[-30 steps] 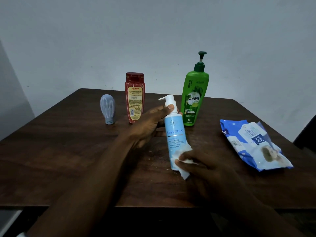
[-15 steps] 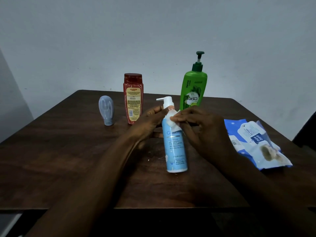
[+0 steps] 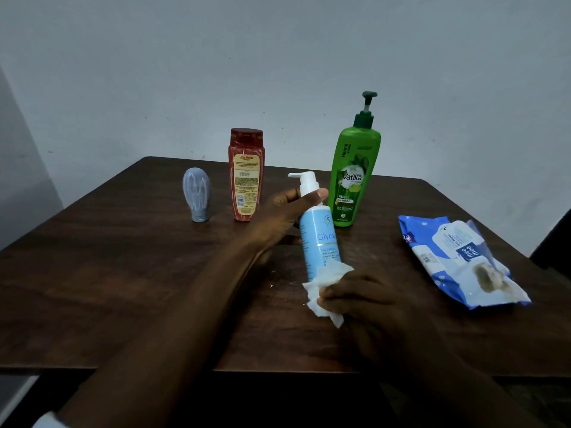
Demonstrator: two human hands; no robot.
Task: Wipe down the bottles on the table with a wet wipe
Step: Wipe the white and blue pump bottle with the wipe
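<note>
The counter [image 3: 123, 273] is dark wood with visible grain. The blue bottle [image 3: 318, 239] and the green bottle [image 3: 355, 168] behind it are smooth, glossy plastic; the wipe [image 3: 315, 296] looks soft and crumpled.

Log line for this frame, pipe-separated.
step: wiping light-blue pump bottle | left hand: grips its neck | right hand: holds wet wipe at its base

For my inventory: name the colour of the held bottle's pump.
White pump, shown best in the head view.
</note>
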